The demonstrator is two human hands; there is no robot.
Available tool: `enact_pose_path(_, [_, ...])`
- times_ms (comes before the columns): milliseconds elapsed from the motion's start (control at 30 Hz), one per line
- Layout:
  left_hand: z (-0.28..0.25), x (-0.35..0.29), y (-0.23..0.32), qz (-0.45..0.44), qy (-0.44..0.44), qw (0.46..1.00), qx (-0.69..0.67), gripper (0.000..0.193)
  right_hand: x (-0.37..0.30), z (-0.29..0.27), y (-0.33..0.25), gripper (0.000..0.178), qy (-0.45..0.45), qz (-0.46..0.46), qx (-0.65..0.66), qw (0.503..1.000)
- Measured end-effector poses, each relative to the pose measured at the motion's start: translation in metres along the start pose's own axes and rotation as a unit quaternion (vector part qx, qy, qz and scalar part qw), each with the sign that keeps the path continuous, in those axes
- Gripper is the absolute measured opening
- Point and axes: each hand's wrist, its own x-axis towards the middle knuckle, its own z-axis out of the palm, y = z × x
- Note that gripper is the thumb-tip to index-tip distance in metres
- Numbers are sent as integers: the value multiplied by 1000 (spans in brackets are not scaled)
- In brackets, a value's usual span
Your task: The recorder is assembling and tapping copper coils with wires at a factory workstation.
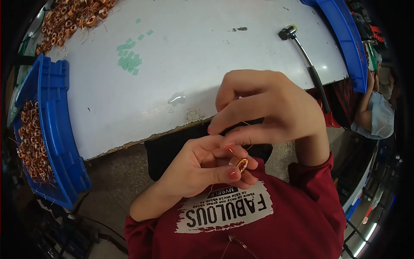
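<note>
A small ring coil (243, 164) wound with copper wire is pinched between the thumb and fingers of my left hand (192, 166), in front of my chest. From the coil a thin copper wire (233, 152) rises toward my right hand (274, 108). The right thumb and index finger close on this wire just above the left fingertips, and the other fingers are curled. Short bits of wire also show beside the right thumb. Part of the coil is hidden behind the left thumb and fingers.
A white table (207, 47) with a chipped front edge lies ahead. On it are green square pieces (128, 58), a pile of copper coils (71, 19) and a hammer (304, 52). A blue crate (64, 129) of coils stands left, another blue crate (345, 39) right. A person (373, 112) sits far right.
</note>
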Motion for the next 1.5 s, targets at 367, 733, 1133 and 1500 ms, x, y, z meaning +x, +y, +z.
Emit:
enact_pose_path(367, [-14, -17, 7, 160, 14, 981, -107, 22, -17, 42, -34, 22, 154, -396, -322, 846])
enact_pose_path(733, [-23, -19, -6, 94, -36, 986, -135, 22, 23, 25, -2, 30, 18, 353, 288, 890])
enact_pose_path(1133, [-22, -21, -3, 140, 31, 985, -95, 26, 8, 60, -31, 10, 213, 138, -124, 959])
enact_pose_path(1500, [-18, -22, 5, 194, 87, 970, -119, 31, 0, 105, -22, 12, 230, -218, -496, 809])
